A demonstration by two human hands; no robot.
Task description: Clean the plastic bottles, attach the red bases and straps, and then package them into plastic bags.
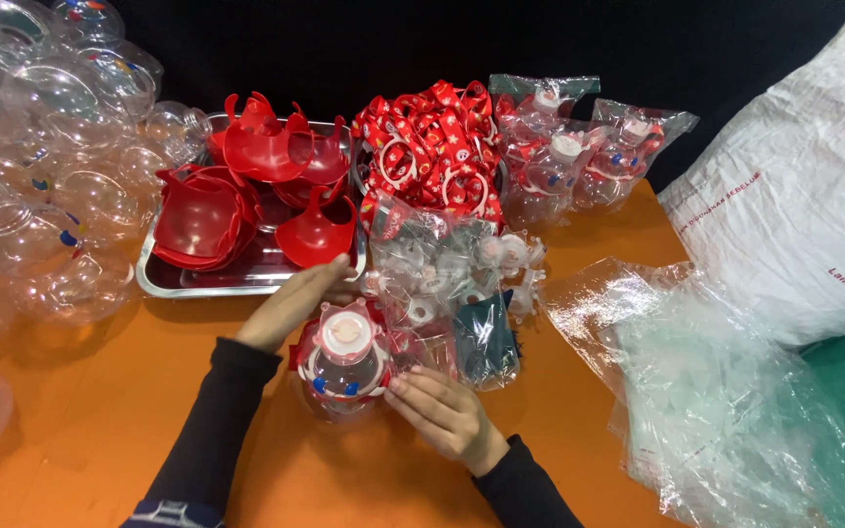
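- A person in dark sleeves works at an orange table (pixel 129 411), both hands on a round clear plastic bottle (pixel 344 370) with a red and white cap, which stands at the near middle of the table just in front of the tray.
- The left hand (pixel 290 305) lies flat along the bottle's far left side, fingers stretched out and held together, tips close to the tray's front rim.
- The right hand (pixel 442 411) presses on the bottle's near right side, fingers curled loosely with the tips touching the plastic.
- Behind the bottle, a steel tray (pixel 183 279) holds a pile of red plastic collars (pixel 256 186).
- A heap of red printed straps (pixel 432 142) lies to the right of the tray, with a clear bag of small white caps (pixel 442 264) in front of it.
- Bagged finished bottles (pixel 579 156) stand at the table's far edge.
- Empty clear bottles (pixel 41 176) crowd the left side.
- Loose clear plastic bags (pixel 716 391) spread over the right, beside a white woven sack (pixel 794 215).
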